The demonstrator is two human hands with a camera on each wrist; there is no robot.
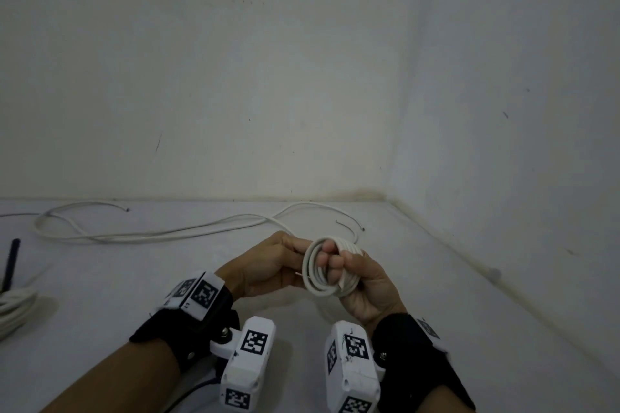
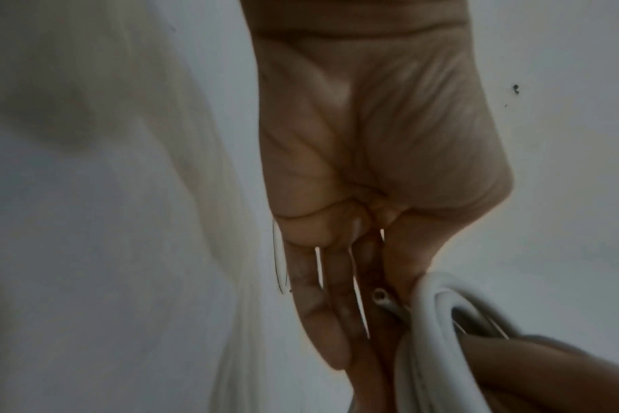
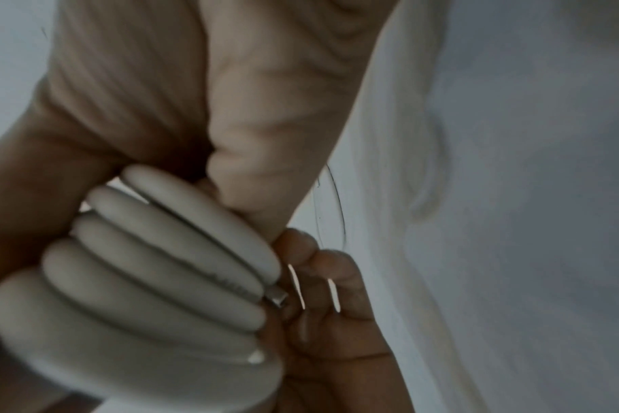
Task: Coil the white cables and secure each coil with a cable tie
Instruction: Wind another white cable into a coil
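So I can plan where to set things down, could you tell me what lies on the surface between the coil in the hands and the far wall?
In the head view, loose white cable trails across the surface between the held coil and the wall.

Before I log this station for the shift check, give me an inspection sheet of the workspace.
Surface: pale tabletop, dim light, set in a wall corner.
Job's things: small white coil, several turns, held above the table; a cut cable end sticks out of it. No cable tie that I can make out.
Clutter: dark rod at the left edge.
Grip: right hand has fingers curled through the coil; left hand pinches at its left side.
Cables: loose white cable sprawls along the back of the table; another white bundle lies at the left edge.
Surroundings: scuffed white walls; nothing else seen.
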